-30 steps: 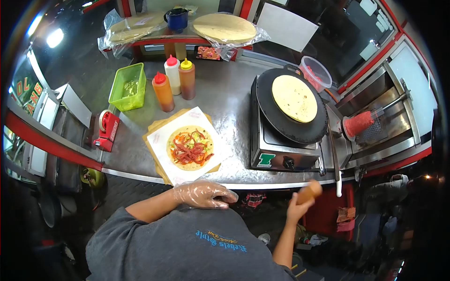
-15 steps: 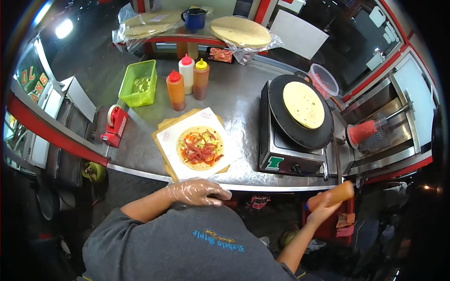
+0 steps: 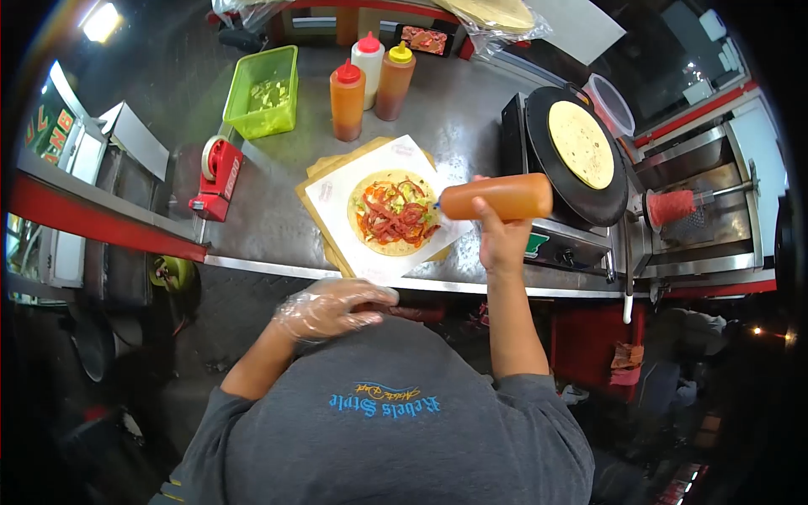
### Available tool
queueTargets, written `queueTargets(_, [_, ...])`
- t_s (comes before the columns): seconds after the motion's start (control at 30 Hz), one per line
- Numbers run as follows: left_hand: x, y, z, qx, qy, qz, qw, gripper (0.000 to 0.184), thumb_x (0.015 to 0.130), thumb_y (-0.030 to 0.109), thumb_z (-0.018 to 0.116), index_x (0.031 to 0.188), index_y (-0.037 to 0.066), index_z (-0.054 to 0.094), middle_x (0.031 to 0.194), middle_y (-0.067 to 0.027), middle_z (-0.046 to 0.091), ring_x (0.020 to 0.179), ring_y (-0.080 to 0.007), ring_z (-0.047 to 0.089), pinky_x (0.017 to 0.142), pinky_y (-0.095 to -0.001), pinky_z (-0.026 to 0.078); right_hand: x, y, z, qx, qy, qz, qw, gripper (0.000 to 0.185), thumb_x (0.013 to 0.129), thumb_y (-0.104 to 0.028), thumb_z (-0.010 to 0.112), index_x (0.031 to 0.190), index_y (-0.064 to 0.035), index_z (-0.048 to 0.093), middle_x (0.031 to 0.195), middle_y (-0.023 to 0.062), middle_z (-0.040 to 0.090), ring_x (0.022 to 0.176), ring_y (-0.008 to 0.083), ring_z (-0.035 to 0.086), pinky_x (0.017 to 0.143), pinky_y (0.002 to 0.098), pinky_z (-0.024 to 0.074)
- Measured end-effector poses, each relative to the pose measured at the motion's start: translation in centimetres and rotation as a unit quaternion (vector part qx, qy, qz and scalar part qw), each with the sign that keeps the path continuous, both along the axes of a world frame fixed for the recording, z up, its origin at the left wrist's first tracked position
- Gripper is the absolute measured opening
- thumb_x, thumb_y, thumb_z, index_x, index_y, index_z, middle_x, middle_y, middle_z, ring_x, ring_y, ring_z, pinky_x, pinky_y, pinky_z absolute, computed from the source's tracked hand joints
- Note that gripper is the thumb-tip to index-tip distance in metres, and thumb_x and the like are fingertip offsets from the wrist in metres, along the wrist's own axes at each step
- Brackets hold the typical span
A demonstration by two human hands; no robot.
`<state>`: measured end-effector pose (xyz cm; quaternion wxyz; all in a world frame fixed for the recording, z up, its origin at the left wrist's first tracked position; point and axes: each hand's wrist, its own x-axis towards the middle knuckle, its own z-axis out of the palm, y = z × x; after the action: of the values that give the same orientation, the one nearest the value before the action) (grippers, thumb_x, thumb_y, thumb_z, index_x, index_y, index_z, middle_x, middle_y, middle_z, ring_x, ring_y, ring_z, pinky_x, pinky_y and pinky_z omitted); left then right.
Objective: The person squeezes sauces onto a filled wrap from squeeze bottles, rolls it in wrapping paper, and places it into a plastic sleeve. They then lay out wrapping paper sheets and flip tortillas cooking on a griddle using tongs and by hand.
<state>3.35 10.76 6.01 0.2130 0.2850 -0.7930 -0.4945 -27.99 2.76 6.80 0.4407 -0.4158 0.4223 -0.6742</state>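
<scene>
My right hand (image 3: pixel 503 244) is wrapped round a squeeze bottle (image 3: pixel 498 198) of orange sauce. The bottle lies nearly level, its blue tip pointing left at the right edge of a filled tortilla (image 3: pixel 394 249). Reddish meat strips (image 3: pixel 394 220) lie on the tortilla over shredded greens and orange bits. Under it is a sheet of white paper (image 3: pixel 337 192) on a stack of brown paper (image 3: pixel 315 202). My left hand (image 3: pixel 335 308), in a clear plastic glove, hovers by the counter's front edge below the paper. Its fingers are loosely bent and hold nothing visible.
Behind the paper stand three squeeze bottles, the nearest orange with a red cap (image 3: pixel 347 103). A green tub (image 3: pixel 263 93) and red tape dispenser (image 3: pixel 220 178) are at left. At right, a round griddle (image 3: pixel 547 151) carries a plain tortilla (image 3: pixel 581 145), near a meat spit (image 3: pixel 671 208).
My right hand has brought the squeeze bottle up and left from below the counter edge to the filled tortilla. My left hand has shifted slightly left. The view has tilted down.
</scene>
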Motion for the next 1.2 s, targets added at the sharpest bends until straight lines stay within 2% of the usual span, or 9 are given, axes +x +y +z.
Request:
queueTargets(0.1, [2.8, 1.4, -1.3, 0.040, -0.002, 0.070, 0.997, 0.038, 0.098, 0.026, 0.076, 0.131, 0.006, 0.071, 0.127, -0.0124, 0.075, 0.117, -0.0302, 0.072, 0.103, -0.0405, 0.056, 0.4, 0.3, -0.7, 0.027, 0.085, 0.030, 0.996, 0.056, 0.083, 0.011, 0.084, 0.131, 0.0014, 0.059, 0.125, 0.0140, 0.071, 0.119, 0.0276, 0.071, 0.107, 0.0420, 0.0553])
queueTargets(0.27, [4.2, 2.6, -2.3, 0.090, 0.039, 0.140, 0.985, 0.036, 0.097, 0.021, 0.078, 0.128, 0.005, 0.073, 0.125, -0.0137, 0.076, 0.114, -0.0296, 0.073, 0.102, -0.0397, 0.057, -0.5, -0.8, 2.3, 0.024, 0.054, 0.008, 0.998, 0.048, 0.084, 0.008, 0.085, 0.125, 0.0026, 0.062, 0.118, 0.0153, 0.074, 0.111, 0.0262, 0.073, 0.103, 0.0425, 0.0575])
queueTargets(0.47, [3.7, 2.6, -1.9, 0.031, 0.026, 0.109, 0.993, 0.036, 0.094, 0.020, 0.080, 0.126, 0.005, 0.074, 0.124, -0.0132, 0.076, 0.114, -0.0308, 0.073, 0.101, -0.0403, 0.057, -0.5, -1.4, 4.8, 0.041, 0.045, -0.006, 0.998, 0.055, 0.083, 0.012, 0.084, 0.130, 0.0000, 0.058, 0.120, 0.0138, 0.071, 0.113, 0.0277, 0.072, 0.102, 0.0448, 0.0583])
queueTargets(0.53, [3.5, 2.0, -1.3, 0.031, 0.018, 0.102, 0.994, 0.036, 0.093, 0.019, 0.080, 0.126, 0.005, 0.074, 0.124, -0.0133, 0.076, 0.114, -0.0312, 0.073, 0.101, -0.0411, 0.057, 2.1, 0.1, 3.5, -0.006, 0.072, 0.041, 0.997, 0.042, 0.086, 0.009, 0.082, 0.124, 0.0026, 0.063, 0.114, 0.0132, 0.074, 0.109, 0.0263, 0.073, 0.100, 0.0423, 0.0593])
queueTargets(0.7, [3.5, 1.6, -2.0, 0.026, 0.012, 0.060, 0.998, 0.038, 0.096, 0.024, 0.078, 0.128, 0.005, 0.073, 0.127, -0.0148, 0.075, 0.118, -0.0326, 0.071, 0.103, -0.0419, 0.055, 1.1, -2.1, 4.4, 0.038, 0.054, 0.004, 0.998, 0.049, 0.082, 0.012, 0.086, 0.124, 0.0015, 0.063, 0.115, 0.0090, 0.073, 0.111, 0.0203, 0.070, 0.102, 0.0385, 0.0567])
queueTargets(0.83, [3.2, 1.7, -1.3, -0.009, 0.050, 0.064, 0.997, 0.035, 0.096, 0.021, 0.077, 0.126, 0.004, 0.073, 0.127, -0.0146, 0.075, 0.117, -0.0329, 0.071, 0.103, -0.0424, 0.055, 4.0, -0.5, 2.2, -0.021, 0.133, 0.072, 0.988, 0.048, 0.080, 0.009, 0.088, 0.121, 0.0014, 0.066, 0.114, 0.0093, 0.073, 0.108, 0.0194, 0.071, 0.100, 0.0375, 0.0565])
queueTargets(0.93, [3.1, 2.0, -1.3, 0.015, 0.027, 0.066, 0.997, 0.035, 0.095, 0.021, 0.078, 0.126, 0.004, 0.073, 0.126, -0.0145, 0.075, 0.118, -0.0323, 0.071, 0.103, -0.0424, 0.056, 3.4, -3.0, 3.0, 0.024, 0.045, 0.013, 0.999, 0.046, 0.082, 0.007, 0.088, 0.122, 0.0012, 0.066, 0.115, 0.0083, 0.073, 0.108, 0.0195, 0.070, 0.100, 0.0360, 0.0561])
queueTargets(1.1, [3.6, 2.8, -1.8, -0.038, 0.075, 0.076, 0.994, 0.037, 0.095, 0.022, 0.078, 0.127, 0.005, 0.073, 0.127, -0.0141, 0.074, 0.116, -0.0335, 0.072, 0.101, -0.0433, 0.056, 6.3, -2.1, 1.1, 0.010, 0.151, 0.067, 0.986, 0.040, 0.083, 0.003, 0.089, 0.117, 0.0015, 0.069, 0.112, 0.0081, 0.075, 0.105, 0.0186, 0.071, 0.100, 0.0355, 0.0562])
queueTargets(1.2, [4.0, 3.1, -1.8, 0.000, 0.031, 0.080, 0.996, 0.038, 0.094, 0.021, 0.080, 0.127, 0.005, 0.073, 0.127, -0.0140, 0.075, 0.117, -0.0328, 0.072, 0.100, -0.0427, 0.057, 6.6, -4.4, 1.1, -0.004, 0.054, 0.059, 0.997, 0.042, 0.084, 0.001, 0.089, 0.120, 0.0024, 0.069, 0.112, 0.0084, 0.075, 0.105, 0.0185, 0.071, 0.100, 0.0361, 0.0559])
